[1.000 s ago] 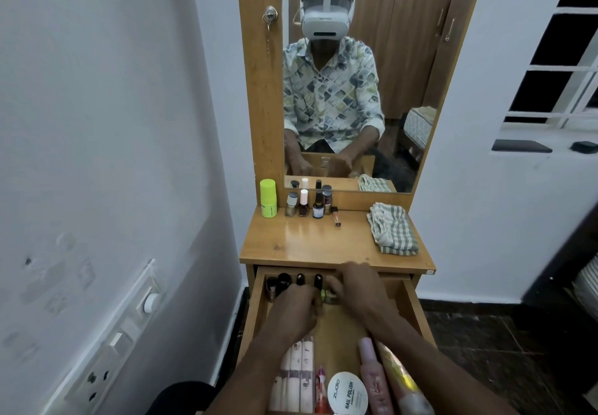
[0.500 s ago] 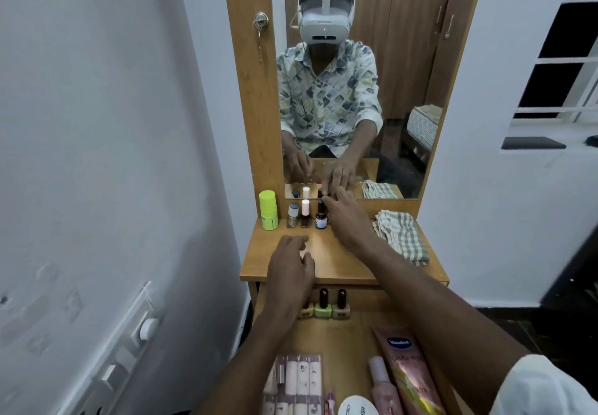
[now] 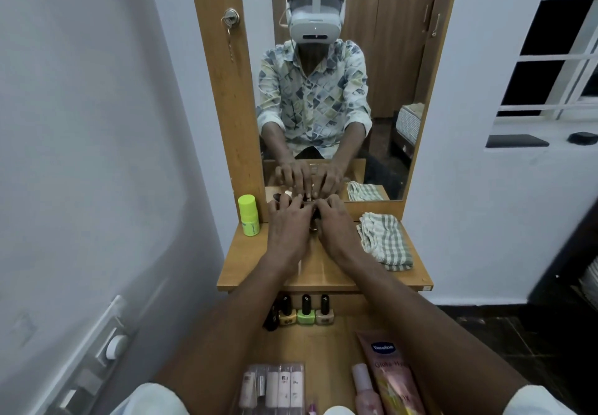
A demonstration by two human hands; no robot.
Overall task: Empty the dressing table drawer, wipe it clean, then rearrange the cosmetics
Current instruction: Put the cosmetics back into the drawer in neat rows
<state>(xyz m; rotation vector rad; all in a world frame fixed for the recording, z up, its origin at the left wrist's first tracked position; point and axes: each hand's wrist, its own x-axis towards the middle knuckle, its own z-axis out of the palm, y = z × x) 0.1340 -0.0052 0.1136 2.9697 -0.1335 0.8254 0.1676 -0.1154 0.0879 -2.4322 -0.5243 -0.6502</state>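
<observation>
Currently the left hand (image 3: 288,223) and right hand (image 3: 336,225) cover the small bottles (image 3: 313,217) by the mirror (image 3: 388,91), centre frame; whether either grips one cannot be told. The drawer (image 3: 333,346) gapes open at the bottom. Bunched so tightly, the bottles could topple if lifted clumsily and roll off into it.

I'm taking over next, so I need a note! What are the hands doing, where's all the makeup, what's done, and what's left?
Left hand and right hand: both over small dark bottles by the mirror, at the back of the wooden tabletop; grip hidden.
Open wooden drawer: three black-capped nail polish bottles upright at the back, pink Vaseline tube, clear pack of white tubes.
Tabletop: lime-green plastic bottle left, green-checked cloth right.
Done: drawer partly restocked.
Left: probably move the tabletop bottles in.
</observation>
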